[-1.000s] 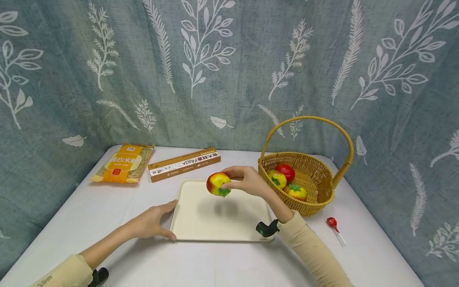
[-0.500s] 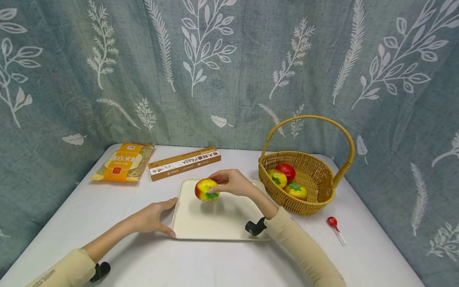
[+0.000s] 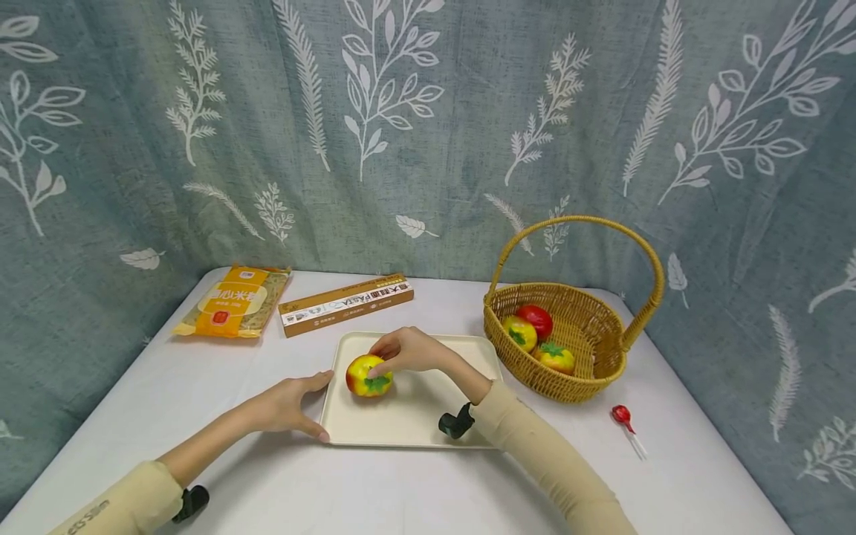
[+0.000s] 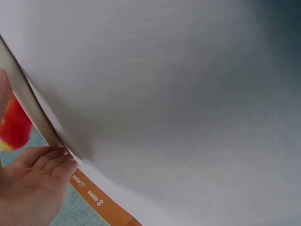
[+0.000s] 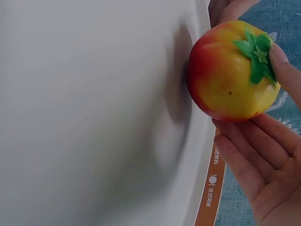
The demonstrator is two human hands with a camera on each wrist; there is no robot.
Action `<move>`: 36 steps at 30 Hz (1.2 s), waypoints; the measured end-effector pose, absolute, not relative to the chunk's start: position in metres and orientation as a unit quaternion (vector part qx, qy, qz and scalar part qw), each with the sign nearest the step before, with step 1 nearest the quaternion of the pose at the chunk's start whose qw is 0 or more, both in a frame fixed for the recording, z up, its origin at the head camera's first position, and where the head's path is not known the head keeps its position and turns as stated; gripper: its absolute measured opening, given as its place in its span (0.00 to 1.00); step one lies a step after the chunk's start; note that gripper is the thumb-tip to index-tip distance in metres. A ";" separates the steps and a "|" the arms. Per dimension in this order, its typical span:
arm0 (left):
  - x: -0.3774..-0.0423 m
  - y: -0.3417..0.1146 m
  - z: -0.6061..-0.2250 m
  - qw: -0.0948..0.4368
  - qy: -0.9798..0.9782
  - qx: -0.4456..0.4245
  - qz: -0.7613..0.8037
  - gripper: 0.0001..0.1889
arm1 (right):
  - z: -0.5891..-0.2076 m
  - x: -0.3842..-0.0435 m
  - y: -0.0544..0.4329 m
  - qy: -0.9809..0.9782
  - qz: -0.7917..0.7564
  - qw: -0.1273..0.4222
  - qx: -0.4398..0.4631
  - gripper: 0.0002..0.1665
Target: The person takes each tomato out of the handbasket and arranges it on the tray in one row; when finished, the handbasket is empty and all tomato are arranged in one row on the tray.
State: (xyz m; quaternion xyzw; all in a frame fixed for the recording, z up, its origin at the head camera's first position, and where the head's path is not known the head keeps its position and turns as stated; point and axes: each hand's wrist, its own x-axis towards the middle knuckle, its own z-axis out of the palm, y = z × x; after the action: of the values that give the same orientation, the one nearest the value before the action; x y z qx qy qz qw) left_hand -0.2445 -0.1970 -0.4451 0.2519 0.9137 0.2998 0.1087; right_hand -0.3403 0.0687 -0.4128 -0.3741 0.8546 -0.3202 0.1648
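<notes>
My right hand (image 3: 413, 351) pinches a yellow-and-red persimmon (image 3: 361, 377) with a green leafy cap. It is low over the left half of the cream tray (image 3: 414, 427). The right wrist view shows my thumb on the green cap of the persimmon (image 5: 225, 80) and the other fingers underneath, with a shadow on the tray beside it. My left hand (image 3: 284, 405) rests at the tray's left edge, thumb by the front corner and fingers spread farther back. In the left wrist view, fingertips of this hand (image 4: 37, 183) touch the tray rim (image 4: 22, 92).
A wicker basket (image 3: 591, 338) with a tall handle stands right of the tray, holding two similar yellow fruits (image 3: 555, 358) and a red one (image 3: 536, 321). A red lollipop (image 3: 623, 417) lies in front of it. Behind the tray are a pasta box (image 3: 348, 303) and a yellow food packet (image 3: 234, 303).
My right hand has carried the persimmon leftward and down, from above the tray's middle to low over its left half. The left hand has stayed at the tray's edge.
</notes>
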 end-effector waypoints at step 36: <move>-0.245 -0.196 -0.444 0.126 0.917 0.240 0.293 0.58 | -0.426 -0.346 0.066 0.830 -0.366 0.156 -0.390 0.33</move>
State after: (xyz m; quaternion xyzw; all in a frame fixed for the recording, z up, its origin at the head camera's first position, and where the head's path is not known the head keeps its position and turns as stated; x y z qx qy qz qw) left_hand -0.2448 -0.1962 -0.4435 0.2397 0.9172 0.2925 0.1256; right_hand -0.3456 0.0662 -0.4258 -0.3902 0.8303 -0.3663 0.1558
